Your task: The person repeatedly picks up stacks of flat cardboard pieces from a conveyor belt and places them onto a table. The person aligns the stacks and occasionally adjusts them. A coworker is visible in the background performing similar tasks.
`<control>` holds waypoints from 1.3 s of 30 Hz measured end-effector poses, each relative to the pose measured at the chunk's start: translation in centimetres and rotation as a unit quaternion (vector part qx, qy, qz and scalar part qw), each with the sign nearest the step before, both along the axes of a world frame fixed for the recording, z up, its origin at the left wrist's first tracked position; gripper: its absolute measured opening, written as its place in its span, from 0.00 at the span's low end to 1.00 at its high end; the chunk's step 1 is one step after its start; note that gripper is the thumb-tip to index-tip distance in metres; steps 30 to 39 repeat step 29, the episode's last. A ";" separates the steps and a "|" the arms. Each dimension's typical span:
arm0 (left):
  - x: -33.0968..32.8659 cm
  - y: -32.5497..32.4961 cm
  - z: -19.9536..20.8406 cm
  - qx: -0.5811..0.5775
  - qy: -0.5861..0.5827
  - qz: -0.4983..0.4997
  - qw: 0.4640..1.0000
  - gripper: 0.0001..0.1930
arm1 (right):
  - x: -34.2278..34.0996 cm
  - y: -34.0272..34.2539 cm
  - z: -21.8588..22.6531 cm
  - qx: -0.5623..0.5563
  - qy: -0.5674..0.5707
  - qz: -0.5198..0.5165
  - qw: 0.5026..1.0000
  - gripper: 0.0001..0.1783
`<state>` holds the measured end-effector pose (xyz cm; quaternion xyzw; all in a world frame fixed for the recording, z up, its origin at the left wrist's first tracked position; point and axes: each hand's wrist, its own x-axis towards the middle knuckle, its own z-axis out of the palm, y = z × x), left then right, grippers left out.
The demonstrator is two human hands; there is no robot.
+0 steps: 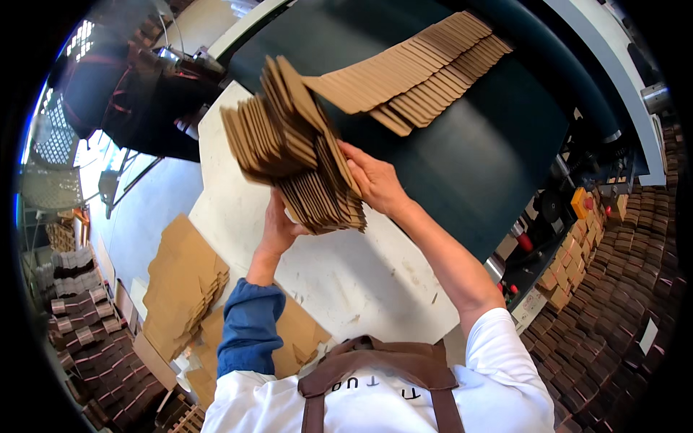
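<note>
A thick stack of folded brown cardboard pieces [289, 144] is held up between my two hands, above a white board table. My left hand [276, 225] grips its lower near side, and its fingers are partly hidden behind the cardboard. Against the right side of the stack presses my right hand [373, 179], fingers closed on the edge. Beyond it, an overlapping row of similar folded cardboard pieces [419, 68] lies fanned out on a dark green conveyor belt [469, 159].
The white table [375, 281] adjoins the belt. Flat cardboard sheets [184, 281] are piled at the lower left. Machine rollers [577, 79] and a frame run along the right. Bundled cardboard stacks [599, 317] cover the right floor. A person in dark clothes [137, 101] is at the upper left.
</note>
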<state>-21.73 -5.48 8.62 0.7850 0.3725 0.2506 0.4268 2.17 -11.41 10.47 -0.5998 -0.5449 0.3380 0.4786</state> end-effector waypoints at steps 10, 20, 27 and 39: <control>-9.3 -10.7 10.4 -0.307 -0.013 -0.065 0.950 0.54 | -5.9 -13.3 12.4 -0.252 -0.001 0.097 0.963 0.31; -11.9 -19.3 5.6 -0.409 0.025 -0.048 0.911 0.49 | -8.0 -22.1 6.1 -0.325 0.032 0.108 0.939 0.48; -12.8 -18.8 4.6 -0.395 -0.015 -0.089 0.914 0.54 | -9.3 -23.6 6.2 -0.318 0.062 0.094 0.941 0.50; -12.9 -18.8 4.3 -0.386 -0.015 -0.094 0.918 0.54 | -9.3 -23.4 5.6 -0.307 0.139 0.083 0.938 0.52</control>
